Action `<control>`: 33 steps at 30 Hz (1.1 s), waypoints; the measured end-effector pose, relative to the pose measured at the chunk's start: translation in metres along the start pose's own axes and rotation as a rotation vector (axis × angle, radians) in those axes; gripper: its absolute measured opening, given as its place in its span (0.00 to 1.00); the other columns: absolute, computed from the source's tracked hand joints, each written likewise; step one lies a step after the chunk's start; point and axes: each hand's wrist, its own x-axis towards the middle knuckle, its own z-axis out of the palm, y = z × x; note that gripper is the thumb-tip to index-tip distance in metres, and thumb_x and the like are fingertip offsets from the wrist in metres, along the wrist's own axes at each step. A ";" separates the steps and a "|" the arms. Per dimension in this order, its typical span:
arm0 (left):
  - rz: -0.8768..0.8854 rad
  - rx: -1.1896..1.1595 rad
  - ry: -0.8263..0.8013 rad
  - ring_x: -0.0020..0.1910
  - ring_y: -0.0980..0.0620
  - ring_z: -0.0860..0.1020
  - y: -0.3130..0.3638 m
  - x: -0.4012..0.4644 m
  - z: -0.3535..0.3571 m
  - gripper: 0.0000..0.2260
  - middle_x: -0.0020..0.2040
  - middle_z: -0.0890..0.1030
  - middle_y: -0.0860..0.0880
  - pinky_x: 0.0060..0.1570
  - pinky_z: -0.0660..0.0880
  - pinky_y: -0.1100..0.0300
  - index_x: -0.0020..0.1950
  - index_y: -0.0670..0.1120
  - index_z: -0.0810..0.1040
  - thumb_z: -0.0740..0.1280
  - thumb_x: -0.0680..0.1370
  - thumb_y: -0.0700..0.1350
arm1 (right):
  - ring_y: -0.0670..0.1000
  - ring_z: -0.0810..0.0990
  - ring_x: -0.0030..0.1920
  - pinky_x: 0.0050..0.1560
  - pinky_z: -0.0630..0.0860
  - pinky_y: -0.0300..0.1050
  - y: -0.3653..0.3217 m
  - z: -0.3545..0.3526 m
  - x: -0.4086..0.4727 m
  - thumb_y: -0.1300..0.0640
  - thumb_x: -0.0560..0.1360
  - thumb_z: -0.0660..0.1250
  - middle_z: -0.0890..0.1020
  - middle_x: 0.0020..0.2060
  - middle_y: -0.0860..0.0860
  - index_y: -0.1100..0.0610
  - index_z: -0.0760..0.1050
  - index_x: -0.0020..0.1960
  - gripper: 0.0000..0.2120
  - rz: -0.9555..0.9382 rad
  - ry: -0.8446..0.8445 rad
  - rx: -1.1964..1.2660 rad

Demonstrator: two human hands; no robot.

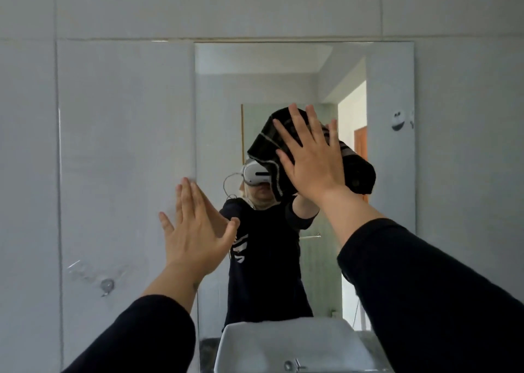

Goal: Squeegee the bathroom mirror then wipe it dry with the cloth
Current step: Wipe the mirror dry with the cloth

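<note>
- Sleeves (442,296): dark long sleeves cover both forearms, which enter from the lower corners of the head view and reach up and forward.
- Basin (297,341): white, rectangular, at the bottom centre between the two arms; a metal fitting (295,365) shows at its near edge.
- Left hand (195,230): raised, palm toward the mirror, fingers straight and close together, thumb spread out to the side. It holds nothing. Its fingertips lie at the mirror's left edge; whether they touch the glass cannot be told.
- Right hand (312,157): raised higher, palm flat, fingers spread wide and pressed against the cloth. It pins the cloth rather than closing around it.
- Cloth (357,171): dark with pale stripes, bunched between the right palm and the glass at mid-height of the mirror, right of centre, showing above the fingers and at both sides of the hand.
- Mirror (283,60): rectangular, frameless, fixed to the tiled wall above the basin. It reflects the person in a dark top wearing a white headset, a doorway and a wall hook.
- Wall (119,117): pale grey tiles around the mirror; a round metal fitting (107,285) sits low on the left tile.
</note>
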 end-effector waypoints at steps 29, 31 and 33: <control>0.041 -0.194 0.043 0.76 0.56 0.39 0.000 -0.003 0.006 0.44 0.78 0.37 0.53 0.73 0.57 0.45 0.77 0.45 0.38 0.53 0.72 0.68 | 0.60 0.47 0.76 0.72 0.46 0.66 0.016 0.019 -0.083 0.44 0.80 0.43 0.50 0.77 0.54 0.49 0.47 0.77 0.26 0.552 0.035 0.070; 0.080 -0.180 0.039 0.76 0.56 0.41 -0.008 -0.006 0.003 0.41 0.78 0.39 0.53 0.73 0.57 0.47 0.77 0.45 0.40 0.52 0.74 0.66 | 0.60 0.46 0.76 0.72 0.46 0.66 -0.002 0.018 -0.076 0.43 0.80 0.44 0.49 0.77 0.54 0.49 0.47 0.77 0.26 0.486 0.030 0.075; 0.115 -0.136 0.028 0.76 0.55 0.40 -0.018 -0.010 0.001 0.38 0.79 0.40 0.51 0.74 0.52 0.47 0.78 0.45 0.40 0.51 0.75 0.63 | 0.60 0.46 0.76 0.72 0.47 0.67 -0.022 0.017 -0.068 0.43 0.80 0.44 0.49 0.77 0.54 0.49 0.48 0.77 0.27 0.410 0.025 0.074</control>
